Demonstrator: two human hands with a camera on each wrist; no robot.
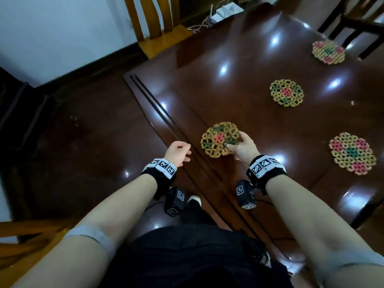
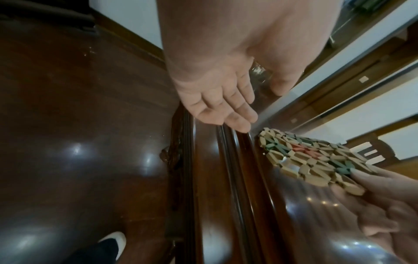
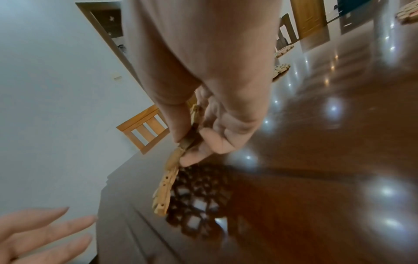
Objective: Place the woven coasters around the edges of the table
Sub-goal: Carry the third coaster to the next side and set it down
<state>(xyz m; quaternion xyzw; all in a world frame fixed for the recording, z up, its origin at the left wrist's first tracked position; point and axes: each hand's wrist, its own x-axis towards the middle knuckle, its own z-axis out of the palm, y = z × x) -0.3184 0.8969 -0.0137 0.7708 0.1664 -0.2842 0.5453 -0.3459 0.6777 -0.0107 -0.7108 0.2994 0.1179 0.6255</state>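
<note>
A round woven coaster (image 1: 218, 138) of tan, green and red beads hangs just above the glossy dark wooden table (image 1: 239, 65) near its left edge. My right hand (image 1: 242, 147) pinches its near-right rim, thumb on top, fingers beneath (image 3: 194, 139); the right wrist view shows the coaster (image 3: 166, 185) edge-on, off the surface, over its shadow. My left hand (image 1: 180, 151) hovers beside the table edge with relaxed fingers (image 2: 228, 107), holding nothing. Three more coasters lie flat: one mid-table (image 1: 286, 92), one far right (image 1: 328, 51), one near right (image 1: 352, 155).
The table's grooved edge (image 1: 164, 121) runs diagonally between my hands. A light wooden chair (image 1: 158, 26) stands at the far end and a dark chair (image 1: 357, 23) at the far right. Cables and white paper (image 1: 224, 11) lie beyond the table. My shoe (image 2: 106, 248) is on the polished floor.
</note>
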